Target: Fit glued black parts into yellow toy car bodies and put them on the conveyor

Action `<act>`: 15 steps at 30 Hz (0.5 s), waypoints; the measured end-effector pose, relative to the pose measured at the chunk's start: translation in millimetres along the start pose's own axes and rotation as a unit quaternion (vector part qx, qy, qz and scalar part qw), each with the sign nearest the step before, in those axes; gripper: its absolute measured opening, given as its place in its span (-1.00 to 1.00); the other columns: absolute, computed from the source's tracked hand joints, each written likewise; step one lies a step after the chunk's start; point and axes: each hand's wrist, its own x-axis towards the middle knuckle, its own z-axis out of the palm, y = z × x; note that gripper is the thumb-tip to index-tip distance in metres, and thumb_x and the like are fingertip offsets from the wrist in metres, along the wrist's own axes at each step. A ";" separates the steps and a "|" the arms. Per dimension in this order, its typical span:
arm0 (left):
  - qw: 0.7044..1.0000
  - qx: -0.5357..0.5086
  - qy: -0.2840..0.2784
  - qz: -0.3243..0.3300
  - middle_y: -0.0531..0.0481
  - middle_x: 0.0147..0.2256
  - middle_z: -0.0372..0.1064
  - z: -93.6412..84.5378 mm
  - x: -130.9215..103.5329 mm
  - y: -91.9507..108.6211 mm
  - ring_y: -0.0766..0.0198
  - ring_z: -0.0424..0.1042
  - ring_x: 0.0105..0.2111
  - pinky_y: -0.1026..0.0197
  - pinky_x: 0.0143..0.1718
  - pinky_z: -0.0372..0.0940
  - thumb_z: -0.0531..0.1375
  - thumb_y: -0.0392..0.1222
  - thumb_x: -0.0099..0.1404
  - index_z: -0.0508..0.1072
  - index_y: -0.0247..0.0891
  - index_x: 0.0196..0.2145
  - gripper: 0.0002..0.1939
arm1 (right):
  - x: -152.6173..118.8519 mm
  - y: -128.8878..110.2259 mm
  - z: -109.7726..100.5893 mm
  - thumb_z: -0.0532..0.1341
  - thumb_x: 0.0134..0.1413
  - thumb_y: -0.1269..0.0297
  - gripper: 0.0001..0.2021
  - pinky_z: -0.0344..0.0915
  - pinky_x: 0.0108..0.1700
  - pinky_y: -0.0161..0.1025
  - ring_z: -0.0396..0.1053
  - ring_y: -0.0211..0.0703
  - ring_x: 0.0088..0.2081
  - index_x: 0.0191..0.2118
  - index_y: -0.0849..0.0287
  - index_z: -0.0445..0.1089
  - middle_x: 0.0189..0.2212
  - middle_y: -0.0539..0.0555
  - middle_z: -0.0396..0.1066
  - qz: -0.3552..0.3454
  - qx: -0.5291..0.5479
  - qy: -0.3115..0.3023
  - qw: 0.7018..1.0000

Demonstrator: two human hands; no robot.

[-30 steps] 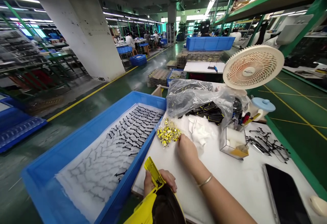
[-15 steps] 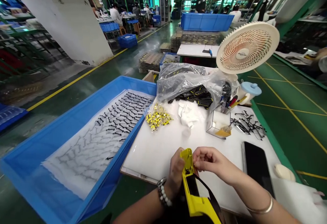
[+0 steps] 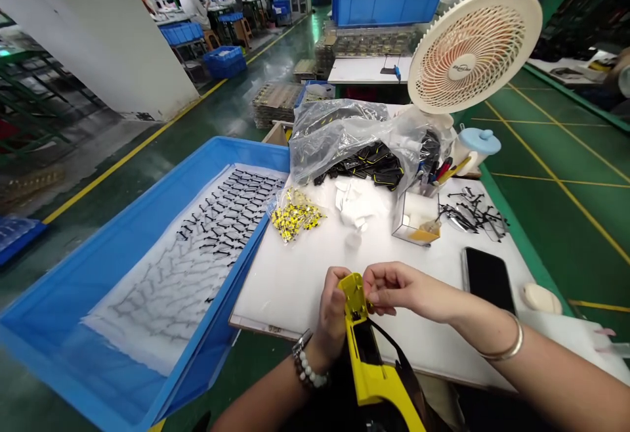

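Note:
My left hand (image 3: 333,310) is closed round the upper end of a yellow plastic housing (image 3: 373,379) with black parts inside, held over the near edge of the white table. Fingers of my right hand (image 3: 394,285) are pinched at the right side of that same end, by a small yellow piece (image 3: 369,303) at the fingertips. A dark strap or cable curves down along the housing's right side. Ahead on the table lies a clear bag of small yellow and black parts (image 3: 295,216), beside a crumpled white cloth (image 3: 355,201).
A long blue bin (image 3: 63,307) with rows of black parts on a white sheet is at left. Black pieces (image 3: 381,166) lie under clear plastic. Also there: a fan (image 3: 472,51), a small box (image 3: 416,220), black clips (image 3: 475,215), a phone (image 3: 488,279). People sit farther back.
The camera view has tilted down slightly, so the table and bin appear higher. Both hands remain at the yellow housing; a small yellow piece now shows at my right fingertips.

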 end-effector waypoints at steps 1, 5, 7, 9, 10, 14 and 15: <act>1.000 0.002 0.001 0.007 0.04 -0.37 0.35 0.7 0.6 1.3 0.15 0.47 -0.44 0.10 -0.38 0.34 0.07 0.29 0.29 0.28 -0.15 -0.21 -0.56 | 0.7 -0.4 1.0 0.38 -0.05 0.19 -0.73 0.04 -0.49 -0.37 0.25 -0.35 -0.51 -0.37 0.25 0.33 -0.57 -0.04 0.34 -0.002 0.002 0.008 1.000; 1.000 0.000 -0.004 0.024 0.04 -0.29 0.31 2.9 2.3 5.7 0.28 0.40 -0.46 0.18 -0.39 0.31 0.07 0.28 0.30 0.28 -0.19 -0.23 -0.55 | 3.4 0.4 4.5 0.37 -0.12 0.24 -0.71 0.01 -0.52 -0.40 0.27 -0.37 -0.53 -0.37 0.20 0.25 -0.59 -0.10 0.32 -0.004 0.019 0.030 0.999; 1.000 0.000 -0.006 0.026 0.04 -0.27 0.29 2.6 2.1 5.9 0.32 0.38 -0.47 0.20 -0.39 0.30 0.05 0.27 0.32 0.29 -0.20 -0.22 -0.56 | 4.4 1.1 5.4 0.36 -0.15 0.27 -0.70 0.00 -0.53 -0.41 0.27 -0.37 -0.55 -0.37 0.19 0.21 -0.60 -0.11 0.33 0.002 0.027 0.032 0.999; 1.000 0.001 -0.007 0.029 0.05 -0.26 0.27 1.2 1.6 5.0 0.34 0.36 -0.48 0.21 -0.39 0.30 0.05 0.27 0.32 0.30 -0.20 -0.21 -0.55 | 5.4 1.5 5.7 0.36 -0.17 0.29 -0.68 -0.01 -0.53 -0.43 0.27 -0.38 -0.57 -0.36 0.17 0.18 -0.61 -0.13 0.33 0.008 0.034 0.035 0.999; 0.999 0.002 -0.007 0.031 0.05 -0.26 0.26 0.4 1.4 4.4 0.35 0.35 -0.48 0.21 -0.40 0.30 0.05 0.27 0.32 0.30 -0.20 -0.21 -0.55 | 5.9 1.6 5.7 0.36 -0.18 0.30 -0.67 -0.02 -0.54 -0.44 0.27 -0.38 -0.58 -0.37 0.16 0.17 -0.62 -0.14 0.33 0.011 0.037 0.036 0.999; 0.999 0.001 -0.010 0.039 0.05 -0.25 0.26 -0.9 1.4 3.0 0.36 0.34 -0.49 0.21 -0.39 0.30 0.02 0.28 0.33 0.30 -0.19 -0.21 -0.55 | 8.7 2.0 6.1 0.38 -0.20 0.28 -0.64 -0.10 -0.59 -0.46 0.27 -0.39 -0.61 -0.38 0.15 0.14 -0.63 -0.15 0.32 0.016 0.049 0.041 0.998; 0.999 0.001 -0.013 0.042 0.05 -0.26 0.26 -0.5 1.7 3.1 0.35 0.34 -0.49 0.21 -0.39 0.30 0.02 0.28 0.33 0.30 -0.19 -0.21 -0.55 | 9.5 2.2 6.5 0.38 -0.20 0.28 -0.64 -0.11 -0.60 -0.47 0.26 -0.39 -0.62 -0.38 0.15 0.14 -0.63 -0.15 0.32 0.016 0.052 0.040 0.998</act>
